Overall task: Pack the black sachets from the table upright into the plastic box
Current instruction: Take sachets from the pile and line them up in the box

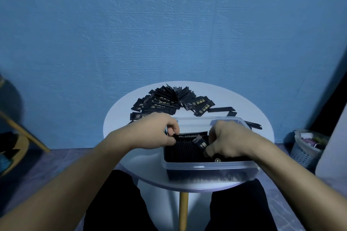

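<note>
A clear plastic box (pixel 206 167) stands at the near edge of the small round white table (pixel 120 118). Rows of black sachets (pixel 184 153) stand upright inside it. My left hand (pixel 157 133) is at the box's left rim, its fingers curled and pinching the tops of the packed sachets. My right hand (pixel 227 139) reaches into the box and pinches one black sachet (pixel 201 142), which is tilted above the rows. A loose heap of black sachets (pixel 169 99) lies on the table behind the box.
A few stray sachets (pixel 253 124) lie to the right behind the box. A grey basket (pixel 304 150) with odds and ends sits on the floor at the right. A wooden chair (pixel 20 133) is at the left. The blue wall is close behind the table.
</note>
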`<state>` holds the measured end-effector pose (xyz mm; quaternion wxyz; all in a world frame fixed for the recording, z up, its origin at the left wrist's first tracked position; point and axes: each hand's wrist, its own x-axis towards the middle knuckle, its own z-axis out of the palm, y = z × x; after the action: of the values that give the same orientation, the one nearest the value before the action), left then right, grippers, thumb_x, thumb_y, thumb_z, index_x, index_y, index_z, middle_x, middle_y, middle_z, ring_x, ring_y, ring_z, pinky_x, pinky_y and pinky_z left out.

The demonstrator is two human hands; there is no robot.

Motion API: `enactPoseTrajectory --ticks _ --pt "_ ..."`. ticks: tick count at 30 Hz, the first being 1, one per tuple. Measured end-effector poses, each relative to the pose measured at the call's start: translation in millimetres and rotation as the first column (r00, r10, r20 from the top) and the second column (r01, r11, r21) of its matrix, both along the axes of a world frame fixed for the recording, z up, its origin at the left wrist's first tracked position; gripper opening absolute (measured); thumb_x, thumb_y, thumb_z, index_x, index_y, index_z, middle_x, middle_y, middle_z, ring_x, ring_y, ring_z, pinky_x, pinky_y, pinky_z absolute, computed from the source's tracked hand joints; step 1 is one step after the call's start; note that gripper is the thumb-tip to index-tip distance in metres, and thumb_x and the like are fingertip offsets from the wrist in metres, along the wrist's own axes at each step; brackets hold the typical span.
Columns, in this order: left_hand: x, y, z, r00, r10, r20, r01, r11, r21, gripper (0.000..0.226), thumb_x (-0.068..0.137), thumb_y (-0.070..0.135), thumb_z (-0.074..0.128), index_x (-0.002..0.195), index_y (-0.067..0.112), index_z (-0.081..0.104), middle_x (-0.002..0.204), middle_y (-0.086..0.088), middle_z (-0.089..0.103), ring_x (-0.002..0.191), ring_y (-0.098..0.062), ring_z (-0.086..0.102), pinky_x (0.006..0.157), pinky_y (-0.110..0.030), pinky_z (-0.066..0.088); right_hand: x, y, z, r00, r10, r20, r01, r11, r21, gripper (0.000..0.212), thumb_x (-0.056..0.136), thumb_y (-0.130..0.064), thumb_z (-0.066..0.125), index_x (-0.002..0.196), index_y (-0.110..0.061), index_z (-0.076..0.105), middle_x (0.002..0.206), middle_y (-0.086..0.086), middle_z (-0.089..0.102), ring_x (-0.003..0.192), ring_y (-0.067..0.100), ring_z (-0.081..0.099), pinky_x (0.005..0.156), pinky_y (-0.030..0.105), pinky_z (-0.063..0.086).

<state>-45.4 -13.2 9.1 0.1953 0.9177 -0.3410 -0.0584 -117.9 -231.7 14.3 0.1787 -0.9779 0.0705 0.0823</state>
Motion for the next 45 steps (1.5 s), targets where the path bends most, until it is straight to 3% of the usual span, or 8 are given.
enactPoseTrajectory --ticks 5,14,20,29,33,36,41,45 --pt "0 0 -1 1.0 -0.014 0.014 0.014 1.0 0.014 0.031 0.09 0.025 0.071 0.12 0.03 0.065 0.105 0.015 0.064 0.079 0.003 0.053 0.073 -0.018 0.042 4 13 -5 0.999 -0.008 0.049 -0.014 0.908 0.418 0.024 0.08 -0.023 0.084 0.067 -0.015 0.066 0.062 0.01 0.07 0.048 0.022 0.058 0.058 0.032 0.053" --pt "0 0 -3 0.997 -0.04 0.07 0.038 0.999 0.037 0.033 0.09 0.023 0.069 0.123 0.026 0.067 0.113 0.013 0.059 0.084 0.005 0.049 0.077 -0.01 0.035 9 47 -11 0.995 0.078 -0.07 -0.011 0.745 0.666 0.017 0.089 -0.012 0.073 0.082 0.004 0.071 0.061 0.013 0.067 0.044 0.015 0.061 0.046 0.021 0.052" --pt "-2 1 -1 0.997 -0.052 0.049 0.05 0.998 0.04 0.028 0.092 0.017 0.061 0.115 0.027 0.073 0.107 0.015 0.06 0.085 0.015 0.048 0.075 -0.004 0.034 5 43 -12 0.981 0.148 -0.124 -0.005 0.662 0.75 0.007 0.087 -0.001 0.073 0.093 0.001 0.074 0.071 0.013 0.07 0.05 0.013 0.064 0.047 0.019 0.051" --pt "0 3 -4 0.998 -0.054 0.035 0.054 0.998 0.011 0.019 0.086 0.034 0.076 0.105 0.029 0.076 0.095 0.017 0.057 0.093 0.0 0.054 0.085 -0.019 0.043 9 41 -15 0.971 0.206 -0.12 -0.055 0.682 0.729 0.013 0.087 0.002 0.071 0.09 -0.011 0.069 0.078 0.007 0.074 0.053 0.009 0.066 0.046 0.016 0.047" --pt "0 3 -6 1.0 -0.014 0.008 0.014 1.0 -0.002 0.02 0.08 0.034 0.081 0.099 0.029 0.077 0.101 0.013 0.059 0.096 -0.005 0.057 0.09 -0.026 0.047 15 23 -2 0.982 0.186 -0.01 -0.148 0.81 0.568 0.019 0.089 0.006 0.066 0.102 -0.006 0.072 0.088 0.01 0.075 0.058 0.011 0.065 0.051 0.018 0.05" --pt "-1 3 -6 1.0 0.01 -0.001 -0.01 1.0 -0.003 0.016 0.08 0.034 0.081 0.095 0.028 0.078 0.1 0.014 0.059 0.082 0.003 0.056 0.074 -0.019 0.045 29 1 11 0.95 0.165 0.264 -0.19 0.979 0.072 0.015 0.089 -0.012 0.072 0.095 -0.025 0.073 0.077 -0.009 0.071 0.062 0.004 0.063 0.067 0.022 0.049" --pt "-2 1 -7 0.999 0.007 -0.033 -0.008 1.0 -0.013 0.012 0.079 0.03 0.081 0.091 0.027 0.079 0.097 0.017 0.059 0.072 0.011 0.054 0.069 -0.019 0.044 32 -10 0 0.914 0.295 0.28 -0.234 0.944 -0.231 0.023 0.094 -0.025 0.057 0.111 -0.031 0.072 0.111 -0.007 0.073 0.107 0.02 0.067 0.091 0.034 0.053" --pt "-1 1 -8 0.999 0.014 -0.041 -0.015 1.0 -0.021 0.014 0.079 0.029 0.081 0.092 0.029 0.078 0.099 0.015 0.057 0.074 0.009 0.053 0.07 -0.019 0.042 29 -3 -11 0.893 0.389 0.226 -0.303 0.891 -0.337 0.027 0.096 -0.024 0.053 0.117 -0.025 0.07 0.118 0.001 0.071 0.114 0.026 0.063 0.09 0.033 0.051"
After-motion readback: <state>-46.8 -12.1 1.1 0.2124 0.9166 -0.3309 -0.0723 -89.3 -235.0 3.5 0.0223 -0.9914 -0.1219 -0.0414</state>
